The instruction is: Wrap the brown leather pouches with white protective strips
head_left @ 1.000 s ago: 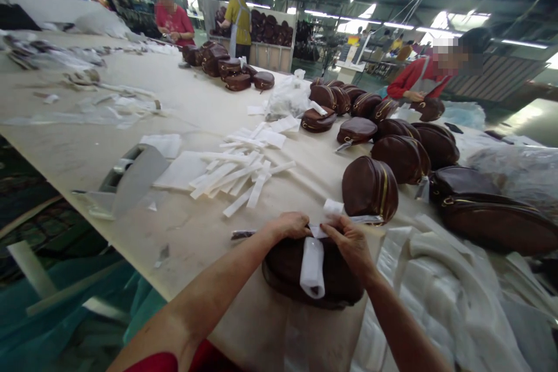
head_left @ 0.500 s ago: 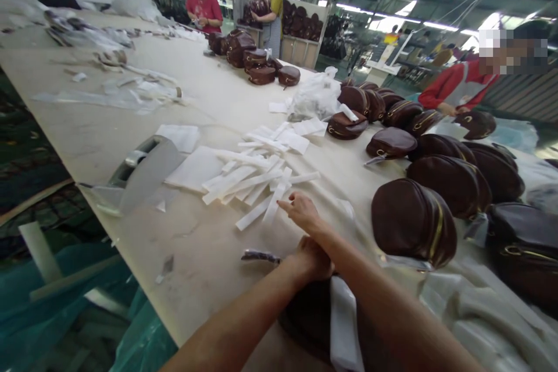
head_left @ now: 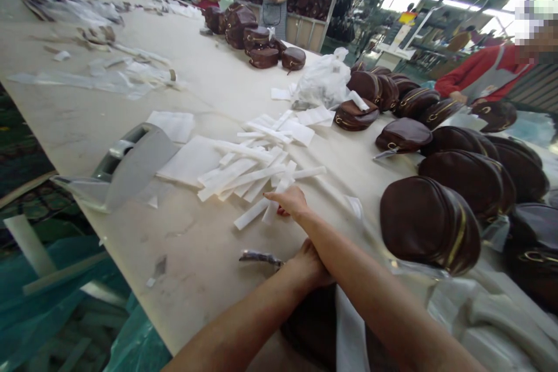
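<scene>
My right hand (head_left: 290,200) reaches over the near end of a pile of white paper strips (head_left: 248,171). Its index finger is stretched out over one strip and the other fingers are bent below, apart from it; I cannot tell whether it touches the strip. My left hand (head_left: 311,261) rests at the top of a dark brown bag (head_left: 309,325), under my right forearm. Its fingers are hidden. Down the front of this bag runs a white strip (head_left: 351,325). A dark strap end wrapped in clear film (head_left: 259,257) sticks out left of my left hand.
Several brown round bags (head_left: 429,224) with gold zips line the right side. A grey tape dispenser (head_left: 126,168) stands near the table's left edge. Crumpled clear plastic (head_left: 320,81) lies behind the strips. A co-worker in red (head_left: 483,78) handles a bag at the right.
My right hand has moved slightly left over the strips, its index finger stretching out further. My left hand stays at the bag. The view has tilted down a little.
</scene>
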The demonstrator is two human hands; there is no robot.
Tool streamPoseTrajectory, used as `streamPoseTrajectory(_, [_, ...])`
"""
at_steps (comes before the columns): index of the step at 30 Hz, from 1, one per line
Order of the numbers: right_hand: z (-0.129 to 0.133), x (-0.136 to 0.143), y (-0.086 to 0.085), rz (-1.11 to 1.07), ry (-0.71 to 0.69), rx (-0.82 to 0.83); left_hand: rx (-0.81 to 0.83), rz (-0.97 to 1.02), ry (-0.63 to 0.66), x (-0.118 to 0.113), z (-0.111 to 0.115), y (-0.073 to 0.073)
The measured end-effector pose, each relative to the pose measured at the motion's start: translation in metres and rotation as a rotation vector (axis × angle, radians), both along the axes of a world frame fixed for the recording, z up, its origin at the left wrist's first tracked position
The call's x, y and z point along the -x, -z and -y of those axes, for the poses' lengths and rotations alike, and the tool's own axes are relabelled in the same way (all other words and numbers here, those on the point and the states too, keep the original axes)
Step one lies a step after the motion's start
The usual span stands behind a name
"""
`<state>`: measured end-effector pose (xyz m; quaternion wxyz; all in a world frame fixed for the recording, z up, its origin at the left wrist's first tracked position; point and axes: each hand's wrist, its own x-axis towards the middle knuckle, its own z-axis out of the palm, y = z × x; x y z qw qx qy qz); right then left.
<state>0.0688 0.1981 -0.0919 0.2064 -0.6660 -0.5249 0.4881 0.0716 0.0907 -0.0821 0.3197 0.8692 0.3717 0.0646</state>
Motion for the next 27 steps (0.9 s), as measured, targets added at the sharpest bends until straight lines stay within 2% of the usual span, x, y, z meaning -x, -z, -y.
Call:
streamPoseTrajectory(3, [0.004,0.001,-0.002,-0.012,-0.041,-0.065,-0.001,-0.021,0.003,0.001,0.001,-0.005])
streamPoseTrajectory(6, [0.014,-0.015,-0.020,-0.064,-0.128,-0.130,0.004,-0.051,-0.005,0.000,0.000,-0.014])
streamPoseTrajectory(8, [0.023,-0.043,-0.038,-0.077,-0.192,-0.181,0.014,-0.089,-0.033,-0.001,-0.001,-0.020])
streamPoseTrajectory(12, [0.045,-0.127,-0.072,0.033,-0.245,-0.298,0.010,-0.142,-0.071,-0.001,0.001,-0.028])
streamPoseTrajectory(14, [0.057,-0.165,-0.079,0.128,-0.222,-0.348,-0.008,-0.149,-0.076,-0.001,0.003,-0.031])
streamPoseTrajectory(16, [0.065,-0.187,-0.077,0.215,-0.201,-0.374,-0.024,-0.161,-0.082,-0.002,0.003,-0.032])
streamPoseTrajectory(18, [0.070,-0.193,-0.068,0.292,-0.204,-0.377,-0.033,-0.183,-0.084,-0.003,0.003,-0.034])
streamPoseTrajectory(22, [0.070,-0.175,-0.049,0.501,-0.192,-0.414,-0.036,-0.232,-0.084,-0.003,0.003,-0.037])
streamPoseTrajectory(27, [0.066,-0.171,-0.055,0.802,-0.214,-0.414,-0.039,-0.246,-0.077,-0.003,0.002,-0.036])
